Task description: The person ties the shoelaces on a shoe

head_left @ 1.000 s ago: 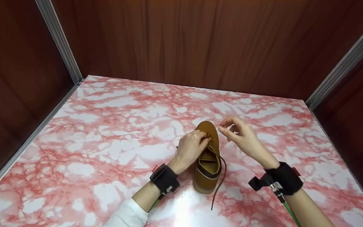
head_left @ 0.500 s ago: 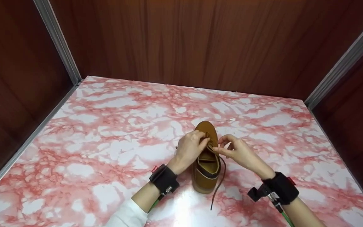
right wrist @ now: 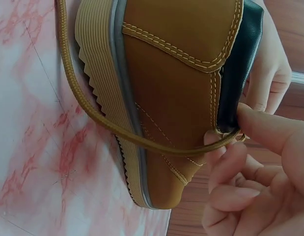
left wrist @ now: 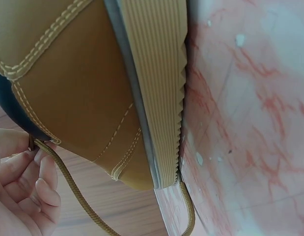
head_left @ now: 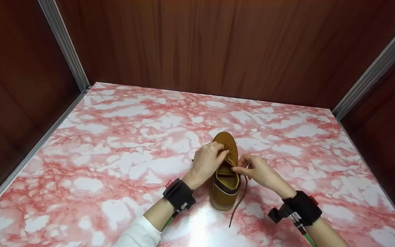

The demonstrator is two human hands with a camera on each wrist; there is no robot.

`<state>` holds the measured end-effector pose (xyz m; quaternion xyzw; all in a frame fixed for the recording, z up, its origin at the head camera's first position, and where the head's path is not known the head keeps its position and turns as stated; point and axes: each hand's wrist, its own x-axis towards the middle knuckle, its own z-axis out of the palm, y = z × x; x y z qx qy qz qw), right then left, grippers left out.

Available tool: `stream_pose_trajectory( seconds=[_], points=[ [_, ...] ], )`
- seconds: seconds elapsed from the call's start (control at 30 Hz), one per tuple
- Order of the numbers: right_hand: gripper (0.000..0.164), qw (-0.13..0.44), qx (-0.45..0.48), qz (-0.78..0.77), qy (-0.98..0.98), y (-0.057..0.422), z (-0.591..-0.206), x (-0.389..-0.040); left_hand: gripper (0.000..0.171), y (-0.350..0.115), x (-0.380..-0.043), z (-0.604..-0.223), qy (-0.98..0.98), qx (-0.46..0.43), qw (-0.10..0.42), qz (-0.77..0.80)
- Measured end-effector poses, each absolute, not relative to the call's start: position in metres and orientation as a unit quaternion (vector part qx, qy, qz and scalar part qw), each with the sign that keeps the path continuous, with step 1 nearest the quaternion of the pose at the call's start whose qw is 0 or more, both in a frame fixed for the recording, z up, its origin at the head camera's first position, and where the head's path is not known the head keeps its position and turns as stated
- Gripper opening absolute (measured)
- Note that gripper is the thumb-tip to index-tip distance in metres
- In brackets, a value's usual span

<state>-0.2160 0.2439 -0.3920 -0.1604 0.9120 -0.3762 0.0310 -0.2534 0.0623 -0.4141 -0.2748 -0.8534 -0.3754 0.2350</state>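
Fingers of the left hand and right hand pinch, apparently on brown shoelace, at opposite upper edges of a tan lace-up shoe, standing sole-down, toe away, on the red-marbled desk

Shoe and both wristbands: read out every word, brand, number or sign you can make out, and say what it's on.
No text is readable.
Left red tag, on the left wristband: pale marks, too small and blurred to read.
Right red tag, on the right wristband: too small to read.
Shoe: no lettering on the parts that show.
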Motion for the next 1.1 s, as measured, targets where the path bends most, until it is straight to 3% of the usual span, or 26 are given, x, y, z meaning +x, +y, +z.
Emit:
stream_pose_trajectory(
  seconds=[0.47, 1.1],
  points=[
    [0.017, 0.001, -0.171, -0.400, 0.900, 0.248, -0.382, -0.219, 0.012, 0.062, -0.254, -0.414, -0.854, -0.270, 0.212, -0.390],
    [0.008, -0.108, -0.146, -0.397, 0.900, 0.243, -0.372, -0.221, 0.015, 0.062, -0.257, -0.415, -0.845, -0.269, 0.210, -0.411]
  ],
)
